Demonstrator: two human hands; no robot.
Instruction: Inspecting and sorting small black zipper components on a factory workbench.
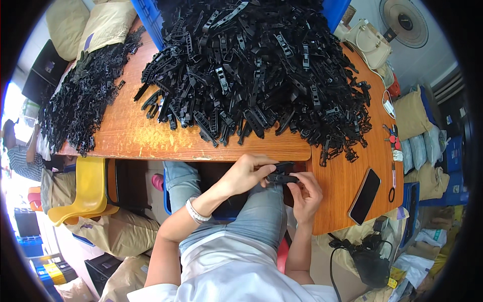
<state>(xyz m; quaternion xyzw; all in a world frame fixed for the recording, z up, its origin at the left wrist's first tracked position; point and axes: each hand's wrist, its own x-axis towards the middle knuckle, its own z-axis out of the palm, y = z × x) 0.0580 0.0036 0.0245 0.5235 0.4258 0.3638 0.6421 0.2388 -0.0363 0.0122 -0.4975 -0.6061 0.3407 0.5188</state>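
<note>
Orange-brown wood, worn pale near the front edge: the tabletop (118, 123) takes up the most space. On it, a broad heap of black plastic parts (241, 75), spilling forward from between blue bin walls (147, 17). Some parts lie close to the front edge at right; a stray knock from a forearm would probably send a few to the floor. Second, smaller heap of finer black parts (83, 100) at far left, well apart from the first. Jeans-clad lap (264, 206) below the edge, hands over it. Left hand (249, 173) curled, thumb and fingers closed on a black piece (282, 178); right hand (305, 194) narrowed to a fingertip pinch at the piece's right end, other fingers loosely bent. Dark phone (365, 196) flat at right, clear of the work; red-handled tool (391, 135) beyond it. Smallest, the piece itself: just off the tabletop's front edge, between both hands; whether one part or two, cannot tell. Judgement: with so light a right-hand pinch, a slip could drop it into the lap, and uneven force might bend or crack thin plastic.
</note>
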